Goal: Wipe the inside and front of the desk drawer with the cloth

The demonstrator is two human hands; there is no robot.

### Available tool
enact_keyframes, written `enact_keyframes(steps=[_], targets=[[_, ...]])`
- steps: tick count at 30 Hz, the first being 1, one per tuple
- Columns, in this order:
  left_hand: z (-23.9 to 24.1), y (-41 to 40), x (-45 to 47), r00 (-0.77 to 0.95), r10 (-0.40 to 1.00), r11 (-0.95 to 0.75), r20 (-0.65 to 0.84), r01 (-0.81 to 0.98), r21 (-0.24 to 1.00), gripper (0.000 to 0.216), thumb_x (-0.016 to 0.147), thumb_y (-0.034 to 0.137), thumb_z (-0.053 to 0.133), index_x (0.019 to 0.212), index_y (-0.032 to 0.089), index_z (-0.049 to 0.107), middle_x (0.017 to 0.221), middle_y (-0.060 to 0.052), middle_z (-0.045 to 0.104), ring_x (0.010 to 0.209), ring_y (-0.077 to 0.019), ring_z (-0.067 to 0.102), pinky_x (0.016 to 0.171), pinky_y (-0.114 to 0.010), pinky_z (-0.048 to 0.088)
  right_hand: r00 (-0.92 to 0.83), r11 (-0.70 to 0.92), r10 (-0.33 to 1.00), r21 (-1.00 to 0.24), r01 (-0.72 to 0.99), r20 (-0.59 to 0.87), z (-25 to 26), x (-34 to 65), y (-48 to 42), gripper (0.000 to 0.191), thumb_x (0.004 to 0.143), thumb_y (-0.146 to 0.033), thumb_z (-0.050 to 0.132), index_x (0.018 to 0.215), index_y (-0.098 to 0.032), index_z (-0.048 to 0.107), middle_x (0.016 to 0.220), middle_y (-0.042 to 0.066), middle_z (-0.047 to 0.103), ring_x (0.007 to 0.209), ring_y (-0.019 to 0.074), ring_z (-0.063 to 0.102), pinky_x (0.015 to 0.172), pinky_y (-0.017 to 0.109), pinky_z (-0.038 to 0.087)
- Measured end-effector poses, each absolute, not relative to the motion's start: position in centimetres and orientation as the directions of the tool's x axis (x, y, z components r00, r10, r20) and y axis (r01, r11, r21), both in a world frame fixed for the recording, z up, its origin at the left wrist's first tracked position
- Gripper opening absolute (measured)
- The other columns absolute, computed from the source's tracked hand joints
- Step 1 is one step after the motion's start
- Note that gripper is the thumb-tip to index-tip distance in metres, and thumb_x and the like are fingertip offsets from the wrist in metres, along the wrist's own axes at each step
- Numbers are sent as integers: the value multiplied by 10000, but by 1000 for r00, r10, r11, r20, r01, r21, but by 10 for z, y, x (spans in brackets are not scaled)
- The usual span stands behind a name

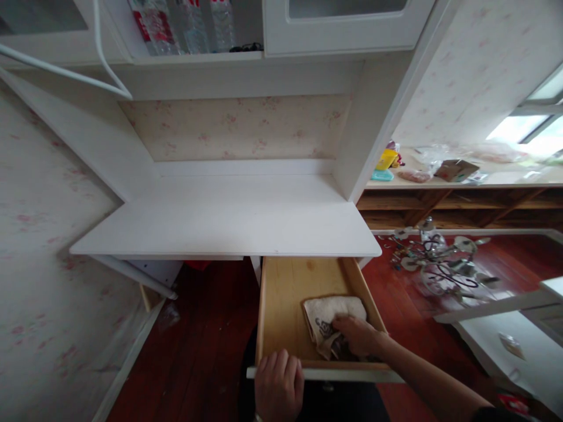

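A wooden drawer [285, 287] is pulled out from under the white desk [237, 217]. My left hand [279, 384] is closed over the left part of the drawer's front edge, fingers curled on top. Inside the drawer, towards its right side, lies a folded beige cloth [338, 306] with a dark printed pattern. My right hand [355, 335] reaches in from the right, its fingers bent and pressed onto the cloth, which is bunched near the drawer front. Part of the cloth is hidden under that hand.
Overhead, a cabinet shelf holds several plastic bottles [196, 26], and a white cable [65, 71] hangs at the upper left. A chandelier [448, 261] lies on the red floor at right. Beyond it, a low shelf unit [440, 187] carries bags and a box.
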State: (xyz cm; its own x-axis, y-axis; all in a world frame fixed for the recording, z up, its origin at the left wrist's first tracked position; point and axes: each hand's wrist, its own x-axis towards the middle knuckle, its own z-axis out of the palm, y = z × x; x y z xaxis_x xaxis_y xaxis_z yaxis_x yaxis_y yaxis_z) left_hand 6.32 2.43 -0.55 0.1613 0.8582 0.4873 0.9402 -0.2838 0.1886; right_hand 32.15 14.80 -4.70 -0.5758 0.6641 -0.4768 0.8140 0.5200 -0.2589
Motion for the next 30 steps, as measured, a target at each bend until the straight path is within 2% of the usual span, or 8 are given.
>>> enact_keyframes(steps=[6, 13, 18, 22, 24, 27, 29, 30], targets=[[-7, 25, 63, 161, 856, -276, 490, 946, 171, 182, 824, 192, 487, 646, 222, 466, 630, 0, 475, 618, -165, 450, 620, -339, 294, -639, 592, 608, -267, 761, -471, -42, 302, 151, 432, 603, -98, 530, 1019, -173, 621, 1013, 111, 662, 986, 278, 612, 821, 354, 464], [-12, 26, 65, 140, 824, -256, 549, 956, 141, 171, 814, 202, 480, 645, 221, 470, 615, -3, 496, 604, -166, 474, 610, -331, 306, -723, 704, 499, -262, 659, -478, -30, 207, 152, 376, 577, -152, 595, 945, -195, 659, 973, 90, 683, 929, 274, 637, 764, 339, 482], [-24, 28, 63, 143, 769, -259, 623, 961, 100, 111, 792, 208, 483, 687, 219, 515, 660, -18, 560, 628, -162, 533, 638, -321, 357, -746, 715, 515, -268, 646, -422, -36, 167, 163, 397, 571, -213, 623, 965, -173, 650, 960, 108, 677, 869, 292, 642, 707, 368, 494], [-32, 29, 64, 115, 748, -241, 653, 965, 106, 62, 760, 198, 511, 718, 231, 543, 690, -16, 602, 637, -171, 563, 646, -328, 391, -736, 689, 598, -265, 674, -317, -43, 163, 192, 398, 605, -240, 617, 1000, -196, 628, 998, 103, 647, 924, 281, 606, 790, 418, 460], [-35, 30, 64, 105, 746, -238, 657, 964, 117, 63, 745, 188, 516, 712, 235, 542, 656, -8, 593, 620, -174, 560, 641, -334, 395, -702, 664, 668, -229, 712, -248, -44, 165, 209, 460, 607, -253, 623, 1064, -210, 600, 1132, 120, 592, 1030, 297, 547, 858, 467, 416], [-40, 32, 65, 105, 734, -241, 671, 964, 113, 58, 729, 193, 518, 697, 238, 536, 640, -9, 593, 598, -178, 554, 623, -340, 394, -636, 614, 758, -170, 770, -145, -47, 171, 232, 628, 603, -290, 642, 1215, -231, 516, 1376, 146, 403, 1238, 356, 354, 963, 577, 286], [-43, 32, 65, 104, 715, -236, 692, 967, 98, 56, 719, 198, 522, 684, 240, 530, 662, -14, 612, 590, -180, 551, 616, -346, 393, -589, 569, 793, -153, 808, -156, -52, 176, 243, 735, 606, -294, 649, 1308, -254, 435, 1466, 149, 272, 1313, 379, 226, 972, 628, 239], [-45, 33, 65, 104, 708, -234, 699, 968, 94, 62, 715, 198, 524, 670, 240, 523, 663, -15, 616, 583, -181, 547, 607, -347, 389, -570, 549, 802, -155, 821, -181, -55, 178, 247, 767, 612, -283, 648, 1338, -266, 399, 1487, 150, 229, 1325, 380, 203, 958, 624, 267]])
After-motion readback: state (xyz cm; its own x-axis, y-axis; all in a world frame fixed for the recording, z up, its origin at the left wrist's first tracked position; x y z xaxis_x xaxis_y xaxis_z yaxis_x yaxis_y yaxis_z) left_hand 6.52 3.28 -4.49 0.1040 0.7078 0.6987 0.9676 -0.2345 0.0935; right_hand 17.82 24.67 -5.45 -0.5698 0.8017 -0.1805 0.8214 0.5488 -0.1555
